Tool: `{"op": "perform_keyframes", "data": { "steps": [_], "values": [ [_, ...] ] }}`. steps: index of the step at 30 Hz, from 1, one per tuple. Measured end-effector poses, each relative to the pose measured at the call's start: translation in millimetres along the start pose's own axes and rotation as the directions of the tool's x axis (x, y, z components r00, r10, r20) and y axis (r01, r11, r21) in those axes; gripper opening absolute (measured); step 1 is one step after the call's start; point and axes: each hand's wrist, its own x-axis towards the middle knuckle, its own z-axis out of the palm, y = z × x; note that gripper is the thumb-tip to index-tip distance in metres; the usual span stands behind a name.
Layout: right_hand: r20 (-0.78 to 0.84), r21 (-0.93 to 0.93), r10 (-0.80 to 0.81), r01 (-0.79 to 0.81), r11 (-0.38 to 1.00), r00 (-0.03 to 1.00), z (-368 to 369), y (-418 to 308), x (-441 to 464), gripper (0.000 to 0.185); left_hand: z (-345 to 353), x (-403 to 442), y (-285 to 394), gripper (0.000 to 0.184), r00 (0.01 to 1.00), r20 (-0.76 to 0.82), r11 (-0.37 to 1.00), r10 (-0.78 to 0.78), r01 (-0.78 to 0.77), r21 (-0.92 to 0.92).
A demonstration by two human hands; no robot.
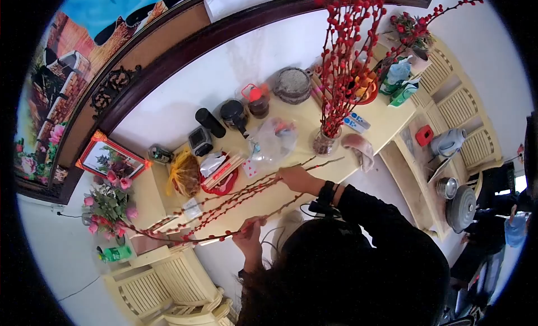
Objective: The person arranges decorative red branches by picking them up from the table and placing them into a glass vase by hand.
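Note:
My left hand [249, 236] is closed around the stem of a long red berry branch [210, 238], low at the table's near edge. The branch runs left past the pink flowers and right beneath my other arm. My right hand [298, 180], in a black sleeve with a dark wristband, is closed on several berry stems [232, 197] lying slantwise across the table; its fingertips are partly hidden. Beyond that hand, a glass vase [325, 142] stands upright, full of tall red berry branches [348, 51]. A crumpled cloth [359, 150] lies beside the vase.
On the cream table [224, 228] are a plastic bag [273, 140], red tray [223, 183], yellow bag [183, 174], black cylinder [210, 123], stone pot [292, 85] and remote [356, 122]. A framed picture [112, 156] and pink flowers [109, 205] stand left; wooden chairs [162, 278] flank the table.

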Motion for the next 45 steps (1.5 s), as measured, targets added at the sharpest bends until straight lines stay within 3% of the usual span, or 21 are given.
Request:
{"op": "perform_keyframes", "data": {
  "steps": [2, 4, 6, 14, 16, 17, 20, 26, 29, 32, 37, 42, 45],
  "values": [
    [-0.067, 0.034, -0.015, 0.018, 0.999, 0.998, -15.6, 1.0, -6.1, 0.016, 5.8, -4.0, 12.1, 0.01, 0.999, 0.03, 0.999, 0.039, -0.038, -0.027],
    [-0.153, 0.082, -0.008, 0.02, 0.996, 0.988, -26.9, 8.8, -12.6, 0.015, 11.8, -5.8, 25.9, 0.01, 0.997, 0.039, 0.995, 0.069, -0.072, 0.076],
    [-0.249, 0.146, 0.024, 0.013, 0.989, 0.968, -37.6, 18.4, -19.0, 0.014, 16.4, -3.1, 36.9, 0.008, 0.993, 0.006, 0.993, 0.116, -0.116, 0.011],
    [-0.282, 0.275, 0.101, -0.02, 0.961, 0.954, -115.2, 47.5, -66.5, 0.018, 35.6, 13.5, 77.2, 0.005, 0.944, -0.073, 0.947, 0.32, -0.319, 0.032],
    [-0.252, 0.391, 0.121, -0.013, 0.92, 0.96, -127.2, 54.2, -77.3, 0.016, 41.4, 18.7, 85.5, 0.007, 0.95, -0.11, 0.952, 0.293, -0.278, 0.13],
    [-0.332, 0.389, 0.079, 0.06, 0.919, 0.94, -128.3, 57.7, -80.2, 0.017, 46.8, 21.2, 88.6, 0.007, 0.943, -0.11, 0.946, 0.313, -0.3, 0.122],
    [-0.31, 0.414, 0.134, 0.006, 0.91, 0.941, -142.4, 58.7, -85.8, 0.017, 60.7, 32.2, 92.2, 0.008, 0.93, -0.104, 0.934, 0.354, -0.346, 0.086],
    [-0.412, 0.392, 0.085, 0.091, 0.916, 0.907, -145.7, 62.4, -81.9, 0.015, 62.8, 56.0, 77.6, 0.019, 0.915, -0.069, 0.916, 0.396, -0.389, 0.095],
    [-0.399, 0.537, 0.136, 0.111, 0.837, 0.907, -151.0, 52.8, -85.4, 0.016, 68.5, 57.9, 92.7, 0.013, 0.925, -0.102, 0.931, 0.365, -0.361, 0.058],
    [-0.399, 0.544, 0.106, 0.142, 0.827, 0.911, -172.0, 30.9, -102.8, 0.016, 66.8, 68.6, 96.8, 0.015, 0.921, -0.188, 0.931, 0.342, -0.36, -0.067],
    [-0.563, 0.44, 0.201, 0.085, 0.894, 0.802, -190.0, 30.3, -129.0, 0.016, 95.1, 90.0, 104.2, 0.015, 0.895, -0.123, 0.865, 0.428, -0.445, -0.232],
    [-0.645, 0.456, 0.35, -0.025, 0.89, 0.679, -219.7, 21.8, -152.1, 0.015, 131.4, 109.7, 99.4, 0.015, 0.927, -0.069, 0.891, 0.368, -0.373, -0.257],
    [-0.742, 0.421, 0.305, 0.061, 0.905, 0.596, -226.4, 24.7, -158.7, 0.014, 148.6, 118.3, 93.8, 0.017, 0.915, -0.001, 0.889, 0.404, -0.393, -0.236]
  ]
}}
